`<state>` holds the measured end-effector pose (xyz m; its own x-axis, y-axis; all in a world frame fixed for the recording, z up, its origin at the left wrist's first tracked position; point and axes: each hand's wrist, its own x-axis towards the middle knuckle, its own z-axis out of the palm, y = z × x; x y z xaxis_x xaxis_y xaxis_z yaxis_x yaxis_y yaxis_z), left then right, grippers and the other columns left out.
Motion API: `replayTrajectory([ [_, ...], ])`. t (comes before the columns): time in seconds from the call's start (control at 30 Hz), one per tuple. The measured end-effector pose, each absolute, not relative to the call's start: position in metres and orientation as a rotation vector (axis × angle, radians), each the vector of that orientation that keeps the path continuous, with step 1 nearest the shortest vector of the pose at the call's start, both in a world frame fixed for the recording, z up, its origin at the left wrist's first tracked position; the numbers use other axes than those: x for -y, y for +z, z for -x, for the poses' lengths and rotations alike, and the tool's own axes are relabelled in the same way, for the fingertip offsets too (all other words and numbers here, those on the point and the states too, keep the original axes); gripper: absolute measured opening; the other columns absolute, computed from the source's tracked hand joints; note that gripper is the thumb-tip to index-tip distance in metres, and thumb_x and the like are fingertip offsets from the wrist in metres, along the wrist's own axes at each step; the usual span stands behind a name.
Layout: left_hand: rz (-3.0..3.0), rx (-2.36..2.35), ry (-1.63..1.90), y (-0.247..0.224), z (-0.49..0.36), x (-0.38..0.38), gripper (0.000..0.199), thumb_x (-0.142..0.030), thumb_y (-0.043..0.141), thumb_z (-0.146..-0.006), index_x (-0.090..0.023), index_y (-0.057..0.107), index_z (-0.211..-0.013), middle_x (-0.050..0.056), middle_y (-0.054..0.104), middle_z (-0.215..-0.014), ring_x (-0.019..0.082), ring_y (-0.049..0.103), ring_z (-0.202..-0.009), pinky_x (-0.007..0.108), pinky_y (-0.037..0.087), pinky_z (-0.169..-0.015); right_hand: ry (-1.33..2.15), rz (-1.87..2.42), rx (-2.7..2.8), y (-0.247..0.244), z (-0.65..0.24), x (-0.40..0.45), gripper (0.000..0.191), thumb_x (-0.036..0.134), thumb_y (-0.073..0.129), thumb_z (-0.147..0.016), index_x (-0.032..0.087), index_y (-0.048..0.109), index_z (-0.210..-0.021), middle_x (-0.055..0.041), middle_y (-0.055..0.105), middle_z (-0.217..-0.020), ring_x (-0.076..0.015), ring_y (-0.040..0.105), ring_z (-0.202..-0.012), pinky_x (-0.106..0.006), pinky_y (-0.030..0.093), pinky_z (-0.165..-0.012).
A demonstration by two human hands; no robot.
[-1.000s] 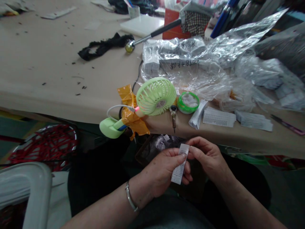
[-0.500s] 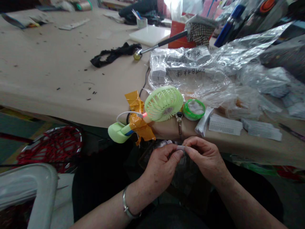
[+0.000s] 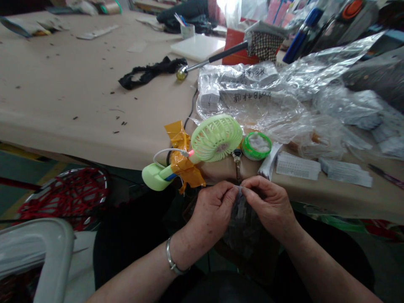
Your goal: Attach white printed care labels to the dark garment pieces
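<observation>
A small whitish strip [image 3: 239,187] is pinched between my two hands just past the table's front edge. My left hand [image 3: 214,206], with a silver bangle at the wrist, grips its left end between thumb and finger. My right hand [image 3: 269,204] pinches the right end, with the fingers curled. Only a little of the strip shows between the fingertips. Several pale pieces [image 3: 242,219] lie below, in a dark holder under the hands. Just beyond the hands, a metal rod with a black knob [image 3: 237,162] stands at the table edge.
A green fan [image 3: 216,138] is fixed with orange tape [image 3: 186,164] at the edge. Beside it are a green tub of white fluff [image 3: 257,145] and label stacks [image 3: 298,165]. Plastic bags [image 3: 268,101] lie behind. A white chair [image 3: 59,248] is at lower left.
Both hands have moved slightly up toward the table edge, with the strip between them. Less of the strip shows now, and more of the pale pieces beneath is visible.
</observation>
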<state>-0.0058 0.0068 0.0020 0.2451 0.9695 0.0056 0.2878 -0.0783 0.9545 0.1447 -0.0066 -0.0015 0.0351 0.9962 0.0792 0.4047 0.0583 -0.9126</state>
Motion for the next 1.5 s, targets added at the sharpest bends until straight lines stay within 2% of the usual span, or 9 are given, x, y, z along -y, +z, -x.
replayTrajectory([
  [0.43,-1.509,-1.221,0.912,-0.001,0.003,-0.012,0.021,-0.02,0.051,-0.086,-0.016,0.063,-0.069,-0.005,0.051,-0.056,0.008,0.045,-0.054,0.017,0.034,-0.05,0.798,1.449,1.505,-0.001,-0.143,0.004,0.01,0.02,0.056,-0.083,0.018,0.062,-0.075,0.0038,0.056,-0.063,-0.0089,0.05,-0.059,-0.02,0.04,-0.056],
  [0.6,-1.519,-1.212,0.924,0.003,0.004,-0.01,0.019,-0.019,0.052,-0.085,-0.016,0.064,-0.071,-0.004,0.056,-0.059,0.008,0.048,-0.055,0.018,0.037,-0.052,0.815,1.413,1.493,-0.005,-0.142,0.008,0.008,0.021,0.058,-0.084,0.019,0.062,-0.078,0.0036,0.06,-0.067,-0.0092,0.054,-0.061,-0.019,0.043,-0.059],
  [0.73,-1.511,-1.164,0.906,0.004,0.006,-0.004,0.019,-0.02,0.051,-0.086,-0.016,0.067,-0.076,-0.002,0.063,-0.064,0.01,0.054,-0.059,0.018,0.041,-0.055,0.809,1.401,1.558,-0.001,-0.15,0.02,0.007,0.021,0.061,-0.085,0.021,0.064,-0.091,0.003,0.066,-0.077,-0.0101,0.061,-0.068,-0.018,0.048,-0.064],
  [0.83,-1.535,-1.156,0.879,-0.004,0.007,0.0,0.022,-0.022,0.05,-0.087,-0.017,0.068,-0.076,-0.001,0.064,-0.064,0.011,0.056,-0.058,0.02,0.042,-0.055,0.61,1.395,1.738,0.006,-0.166,0.028,0.008,0.018,0.06,-0.086,0.021,0.063,-0.092,0.0016,0.067,-0.081,-0.0107,0.063,-0.072,-0.019,0.049,-0.067],
  [0.93,-1.549,-1.155,0.858,-0.017,0.006,0.001,0.02,-0.023,0.052,-0.086,-0.019,0.071,-0.088,0.003,0.072,-0.082,0.016,0.064,-0.074,0.024,0.048,-0.068,0.15,1.407,1.886,0.008,-0.187,0.026,0.008,0.017,0.059,-0.086,0.018,0.063,-0.093,-0.0034,0.065,-0.087,-0.0149,0.061,-0.081,-0.025,0.05,-0.075],
  [1.0,-1.536,-1.18,0.86,-0.025,0.004,0.002,0.021,-0.023,0.055,-0.084,-0.02,0.07,-0.098,0.005,0.073,-0.097,0.02,0.066,-0.089,0.029,0.049,-0.08,-0.152,1.466,1.958,0.003,-0.198,0.02,0.021,0.02,0.062,-0.084,0.015,0.063,-0.104,-0.0099,0.065,-0.099,-0.0228,0.059,-0.095,-0.036,0.048,-0.087],
  [1.1,-1.472,-1.222,0.826,-0.03,0.001,0.005,0.019,-0.023,0.059,-0.081,-0.021,0.072,-0.095,0.006,0.074,-0.098,0.022,0.065,-0.093,0.032,0.048,-0.085,-0.377,1.538,2.047,-0.009,-0.207,0.013,0.033,0.022,0.065,-0.082,0.013,0.061,-0.114,-0.0141,0.064,-0.113,-0.0313,0.052,-0.111,-0.048,0.041,-0.097],
  [1.37,-1.179,-1.069,0.695,-0.014,-0.022,0.008,0.015,-0.019,0.057,-0.08,-0.018,0.07,-0.072,0.002,0.068,-0.071,0.016,0.061,-0.072,0.026,0.045,-0.068,-0.365,1.395,1.999,-0.012,-0.216,0.018,0.019,0.012,0.063,-0.083,0.022,0.068,-0.099,-0.0054,0.071,-0.101,-0.0246,0.059,-0.103,-0.043,0.042,-0.092],
  [1.5,-0.649,-0.805,0.61,0.002,-0.043,0.005,0.022,-0.033,0.057,-0.085,-0.014,0.068,-0.087,0.006,0.069,-0.078,0.016,0.063,-0.073,0.028,0.049,-0.069,-0.242,1.3,2.031,0.0,-0.216,0.038,0.018,0.01,0.063,-0.082,0.021,0.067,-0.095,-0.0063,0.071,-0.098,-0.0253,0.059,-0.103,-0.045,0.043,-0.09],
])
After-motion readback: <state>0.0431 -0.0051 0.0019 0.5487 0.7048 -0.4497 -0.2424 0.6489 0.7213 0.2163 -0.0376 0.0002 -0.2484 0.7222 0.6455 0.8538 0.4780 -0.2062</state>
